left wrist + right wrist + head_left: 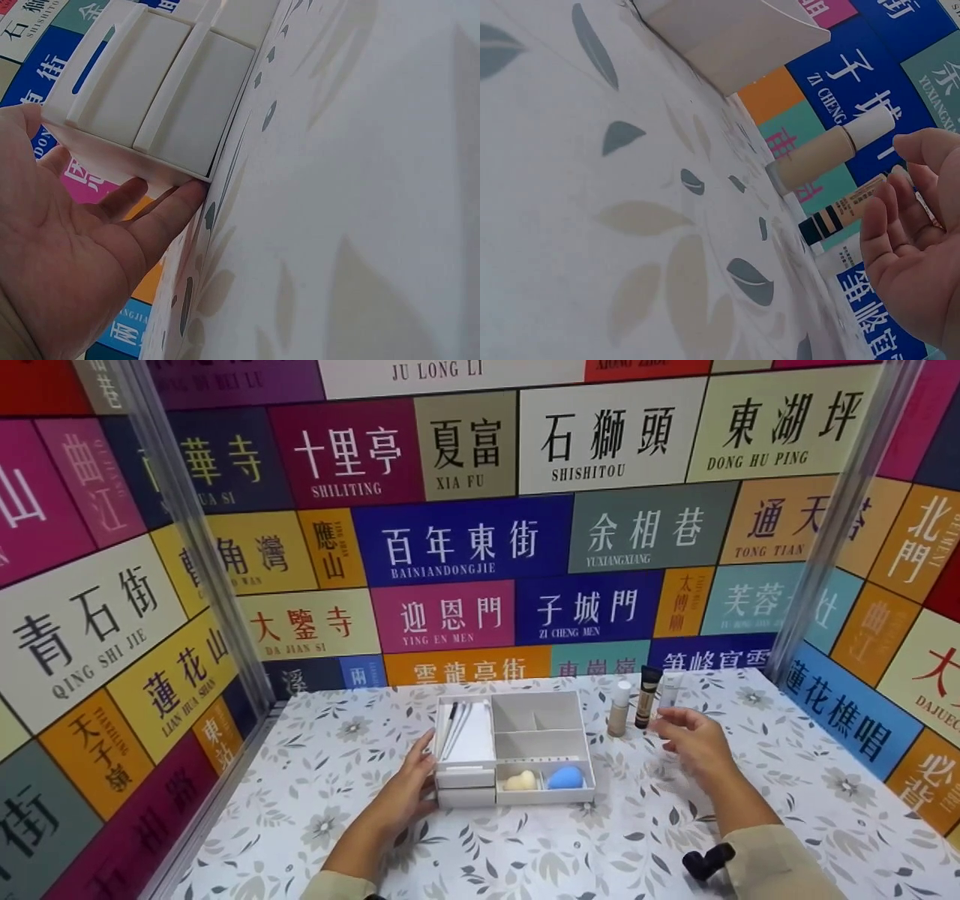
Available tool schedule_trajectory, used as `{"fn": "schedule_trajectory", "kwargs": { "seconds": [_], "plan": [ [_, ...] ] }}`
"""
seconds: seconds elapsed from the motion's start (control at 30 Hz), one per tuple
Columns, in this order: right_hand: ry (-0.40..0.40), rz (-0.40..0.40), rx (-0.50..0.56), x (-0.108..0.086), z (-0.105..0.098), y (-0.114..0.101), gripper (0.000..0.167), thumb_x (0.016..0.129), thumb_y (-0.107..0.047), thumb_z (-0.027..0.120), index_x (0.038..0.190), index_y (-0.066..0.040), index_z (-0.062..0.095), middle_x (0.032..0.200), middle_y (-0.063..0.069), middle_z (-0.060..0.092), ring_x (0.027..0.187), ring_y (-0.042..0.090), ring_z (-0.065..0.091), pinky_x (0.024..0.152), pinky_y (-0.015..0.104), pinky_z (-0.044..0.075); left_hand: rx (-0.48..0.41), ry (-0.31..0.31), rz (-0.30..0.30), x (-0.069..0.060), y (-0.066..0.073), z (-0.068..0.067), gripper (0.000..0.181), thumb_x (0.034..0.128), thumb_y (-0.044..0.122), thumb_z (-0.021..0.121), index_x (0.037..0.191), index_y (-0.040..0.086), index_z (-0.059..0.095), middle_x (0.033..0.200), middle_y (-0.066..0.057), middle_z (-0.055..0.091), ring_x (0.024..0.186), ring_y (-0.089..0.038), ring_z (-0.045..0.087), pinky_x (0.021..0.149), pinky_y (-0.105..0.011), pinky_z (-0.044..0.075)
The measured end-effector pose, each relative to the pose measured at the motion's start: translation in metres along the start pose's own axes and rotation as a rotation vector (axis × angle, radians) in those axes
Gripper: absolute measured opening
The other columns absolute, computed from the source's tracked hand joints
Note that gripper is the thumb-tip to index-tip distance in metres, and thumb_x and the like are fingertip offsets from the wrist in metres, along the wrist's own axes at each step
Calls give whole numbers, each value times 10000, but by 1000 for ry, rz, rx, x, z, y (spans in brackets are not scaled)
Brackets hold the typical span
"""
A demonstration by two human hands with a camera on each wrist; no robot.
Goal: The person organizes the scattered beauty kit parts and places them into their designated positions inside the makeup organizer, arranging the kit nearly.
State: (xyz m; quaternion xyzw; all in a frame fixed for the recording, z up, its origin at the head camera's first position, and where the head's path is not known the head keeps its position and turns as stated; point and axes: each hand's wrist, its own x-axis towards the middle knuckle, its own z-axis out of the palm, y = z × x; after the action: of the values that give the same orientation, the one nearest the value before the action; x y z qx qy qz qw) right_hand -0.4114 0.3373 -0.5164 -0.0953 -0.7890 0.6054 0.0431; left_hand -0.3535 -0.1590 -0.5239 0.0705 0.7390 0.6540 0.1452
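A white makeup organizer (590, 789) stands on the table, with two drawers (199, 105) at its front left. My left hand (409, 786) rests against the organizer's left side; in the left wrist view its fingers touch the side wall near the bottom. To the right stand a foundation bottle (618, 711) with a white cap, a black and gold tube (645, 701) and a white tube (670, 690). My right hand (697, 741) is beside these tubes, fingers loosely bent. It partly hides the white tube, and whether it touches it I cannot tell.
Thin brushes (454, 724) lie on the organizer's left top. Its front right compartments hold a cream sponge (519, 781) and a blue makeup sponge (565, 777). A leaf-patterned cloth (637, 840) covers the table, and panels with colorful signs (461, 536) rise behind it.
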Motion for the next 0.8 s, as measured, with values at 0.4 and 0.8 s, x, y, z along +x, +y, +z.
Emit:
{"fn": "schedule_trajectory", "kwargs": {
  "seconds": [0.4, 0.8],
  "plan": [
    [134, 20, 64, 20, -16, 0, 519, 1027, -325, 727, 1469, -86, 596, 1077, -132, 669, 1052, 112, 673, 884, 260, 626, -6, -6, 10, 1, 2, 1, 624, 1130, 560, 379, 1701, 470, 144, 1791, -176, 207, 1617, -478, 308, 1263, -636, 376],
    [131, 16, -4, 46, -25, -22, 695, 1058, -373, 661, 1640, -96, 399, 1586, 181, 496, 1418, 306, 528, 1196, 481, 506, -12, 11, -13, 1, 2, 2, 613, 1122, 570, 382, 1691, 496, 164, 1795, -160, 210, 1613, -464, 325, 1261, -614, 392]
  ]
}}
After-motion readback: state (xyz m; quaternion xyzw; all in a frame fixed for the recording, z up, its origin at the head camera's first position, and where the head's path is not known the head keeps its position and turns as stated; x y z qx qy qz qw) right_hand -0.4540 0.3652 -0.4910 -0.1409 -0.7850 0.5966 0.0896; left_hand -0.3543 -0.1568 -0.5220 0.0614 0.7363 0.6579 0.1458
